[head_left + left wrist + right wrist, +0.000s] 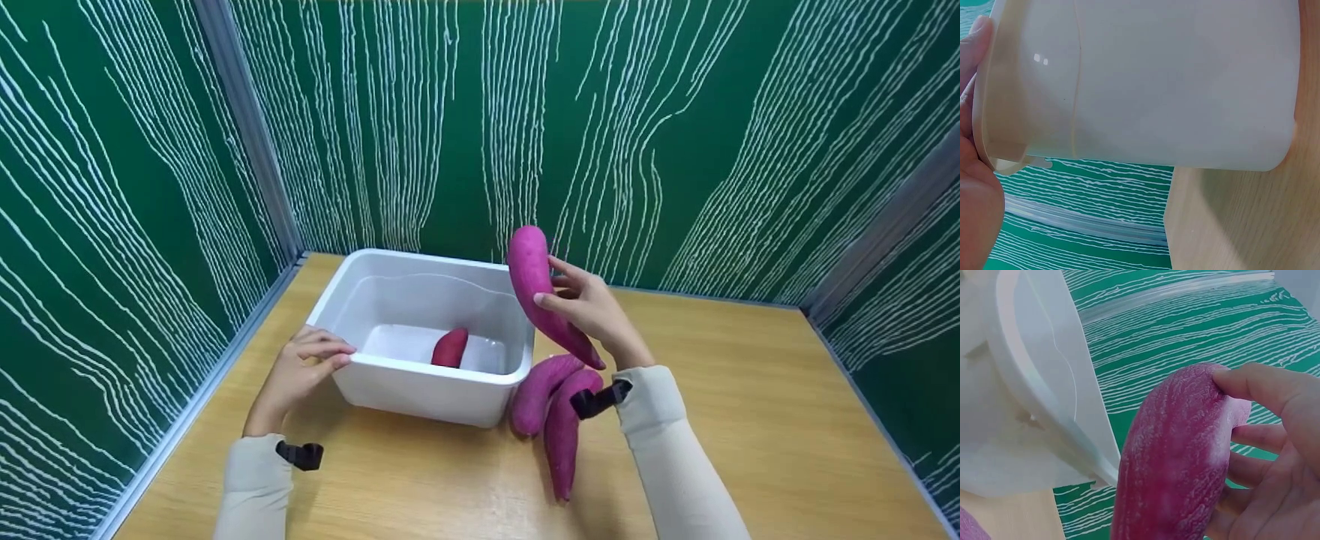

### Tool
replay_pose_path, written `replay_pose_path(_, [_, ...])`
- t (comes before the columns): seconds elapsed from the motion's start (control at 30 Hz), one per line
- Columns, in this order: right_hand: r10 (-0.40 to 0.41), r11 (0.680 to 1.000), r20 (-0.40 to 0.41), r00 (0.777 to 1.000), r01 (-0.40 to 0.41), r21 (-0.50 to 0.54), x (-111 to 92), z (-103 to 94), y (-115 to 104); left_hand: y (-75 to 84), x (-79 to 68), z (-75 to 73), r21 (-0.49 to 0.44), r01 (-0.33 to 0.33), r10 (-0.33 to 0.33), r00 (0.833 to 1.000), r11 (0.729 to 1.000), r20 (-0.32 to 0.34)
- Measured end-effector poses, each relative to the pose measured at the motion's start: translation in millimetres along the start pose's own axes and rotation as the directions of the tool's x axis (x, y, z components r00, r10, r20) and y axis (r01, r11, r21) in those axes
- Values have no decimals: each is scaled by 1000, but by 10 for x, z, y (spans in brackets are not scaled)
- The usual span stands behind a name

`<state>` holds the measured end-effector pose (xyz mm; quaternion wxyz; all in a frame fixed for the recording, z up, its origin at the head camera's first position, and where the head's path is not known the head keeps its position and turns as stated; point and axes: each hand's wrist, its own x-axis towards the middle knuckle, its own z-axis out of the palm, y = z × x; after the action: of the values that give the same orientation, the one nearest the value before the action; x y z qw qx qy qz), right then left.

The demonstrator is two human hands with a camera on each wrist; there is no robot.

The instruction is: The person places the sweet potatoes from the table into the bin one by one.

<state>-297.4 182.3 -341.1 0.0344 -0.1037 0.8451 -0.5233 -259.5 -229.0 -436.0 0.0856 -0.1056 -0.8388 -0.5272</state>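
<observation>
My right hand [592, 304] holds a long pink-purple sweet potato [530, 259] upright at a tilt, with the thumb on one side and the fingers on the other. It is raised beside the right rim of a white plastic bin [427, 390]. In the right wrist view the same sweet potato [1171, 455] fills the middle. At the bin's front left corner, my left hand [300, 367] grips the rim; the left wrist view shows the bin's outer wall [1185, 84] close up. Inside the bin lies a reddish sweet potato [451, 347], its lower part hidden by the front wall.
Two more sweet potatoes, one curved [534, 401] and one longer [561, 442], lie together on the wooden table [750, 420] just right of the bin. Green panels [465, 150] with white wavy lines stand behind and at both sides, joined by metal posts [251, 127].
</observation>
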Motion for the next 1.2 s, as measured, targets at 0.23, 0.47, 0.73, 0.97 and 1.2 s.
replay_pose_path(0.23, [-40, 999, 51, 998, 41, -19, 115, 84, -76, 1, 16, 1, 2, -8, 8, 1000, 1000, 2])
replay_pose_path(0.47, [-62, 996, 77, 995, 67, -61, 211, 163, -208, -19, 31, 4, 15, -56, 57, 998, 998, -6])
replay_pose_path(0.73, [-58, 993, 104, 993, 68, -99, 298, 260, -279, -45, 23, -6, 38, -77, 78, 997, 996, -14])
replay_pose_path(0.97, [-44, 991, 98, 994, 56, -119, 364, 319, -346, -46, 22, -8, 26, -77, 78, 997, 997, -7])
replay_pose_path(1.2, [-40, 991, 102, 994, 53, -126, 416, 380, -386, -40, 27, 4, 22, -92, 93, 996, 995, -16])
